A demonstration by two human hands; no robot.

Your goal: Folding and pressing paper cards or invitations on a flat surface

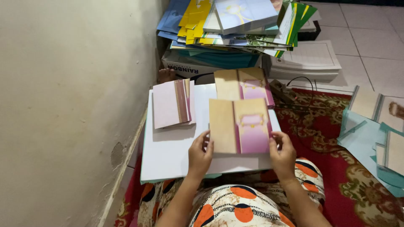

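- On the person's lap, seen from the head camera, a large white rectangular board [172, 151] lay flat, resting across legs in orange, black and cream patterned fabric [235, 208].
- At the board's near edge, a folded tan and pink paper card with a small gold clasp design [239, 126] was held between both hands.
- The left hand [200, 154] gripped the card's lower left corner, its thumb on the tan face and its fingers curled underneath, closed on the card.
- The right hand [283, 152] pinched the card's lower right edge, thumb on top beside the pink panel, likewise closed on it.
- Just beyond it lay a second tan and pink card of the same design [243, 86], partly covered by the held one.
- To the left on the board sat a small stack of pale pink cards with a brown stripe [172, 103], apart from both hands.
- Farther back, a tall messy pile of blue, yellow and green printed sheets [235, 25] stood against the cream wall [63, 105], seemingly on a cardboard box, though little of it showed.
- To the right, teal and tan paper pieces [374, 134] lay on the red patterned carpet [336, 168].
- A black cable [309, 94] ran over the carpet beyond the board.
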